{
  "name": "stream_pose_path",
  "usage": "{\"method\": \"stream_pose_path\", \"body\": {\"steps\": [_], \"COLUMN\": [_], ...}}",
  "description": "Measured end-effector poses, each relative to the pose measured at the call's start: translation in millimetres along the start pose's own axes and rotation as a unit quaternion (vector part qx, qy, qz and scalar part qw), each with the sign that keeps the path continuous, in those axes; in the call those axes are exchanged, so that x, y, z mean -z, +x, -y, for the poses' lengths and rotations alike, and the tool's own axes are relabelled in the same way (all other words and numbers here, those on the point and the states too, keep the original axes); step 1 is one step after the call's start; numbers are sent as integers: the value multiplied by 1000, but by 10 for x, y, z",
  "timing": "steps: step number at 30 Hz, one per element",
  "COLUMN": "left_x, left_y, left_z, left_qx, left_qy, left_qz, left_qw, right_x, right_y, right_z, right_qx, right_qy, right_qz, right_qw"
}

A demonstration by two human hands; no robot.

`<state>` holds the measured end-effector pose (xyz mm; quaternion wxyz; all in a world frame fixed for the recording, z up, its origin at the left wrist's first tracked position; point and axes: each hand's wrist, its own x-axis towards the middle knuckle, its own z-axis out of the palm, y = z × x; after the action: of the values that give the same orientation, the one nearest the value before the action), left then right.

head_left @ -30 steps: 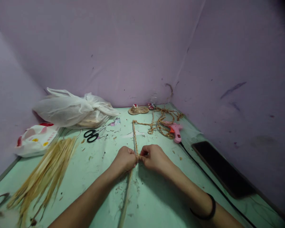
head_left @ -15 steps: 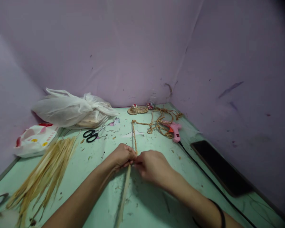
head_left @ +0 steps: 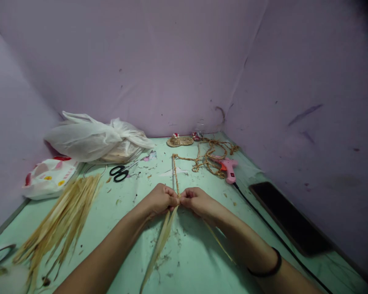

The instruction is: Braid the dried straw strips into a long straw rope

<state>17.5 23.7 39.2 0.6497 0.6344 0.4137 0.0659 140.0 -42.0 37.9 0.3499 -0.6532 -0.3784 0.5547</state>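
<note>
My left hand point(head_left: 163, 199) and my right hand point(head_left: 196, 200) meet at the near end of a braided straw cord point(head_left: 176, 175), both closed in a pinch on its strands. From there the cord runs away from me and bends right toward a loose tangle of the same braid point(head_left: 214, 153). Pale flat dried-leaf strips point(head_left: 164, 241) hang from between my hands toward me. One thin strip point(head_left: 219, 241) trails out under my right wrist. Exactly how the strands cross is hidden by my fingers.
A bundle of dried strips point(head_left: 61, 220) lies left, near black-handled scissors point(head_left: 120, 173), a tissue pack point(head_left: 49, 177) and a white plastic bag point(head_left: 95, 141). A pink glue gun point(head_left: 230, 169) with its cord and a black phone point(head_left: 290, 218) lie right. Small woven slipper soles point(head_left: 180, 141) sit at the back.
My right hand has turned and drawn back slightly, now pinching beside the left. A thin strip has come out under my right wrist, and the hanging strips have spread. The view has shifted slightly.
</note>
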Motion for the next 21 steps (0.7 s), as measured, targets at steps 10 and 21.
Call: {"method": "stream_pose_path", "body": {"steps": [10,21], "left_x": [165,93], "left_y": [-135,-117], "left_z": [-92,153], "left_qx": [35,52], "left_qy": [95,30], "left_qz": [100,33], "left_qw": [990,998], "right_x": [-2,25], "right_y": [120,78], "right_z": [-196,-144], "right_qx": [41,21], "right_qy": [87,104], "right_qz": [-38,-13], "right_qw": [995,994]}}
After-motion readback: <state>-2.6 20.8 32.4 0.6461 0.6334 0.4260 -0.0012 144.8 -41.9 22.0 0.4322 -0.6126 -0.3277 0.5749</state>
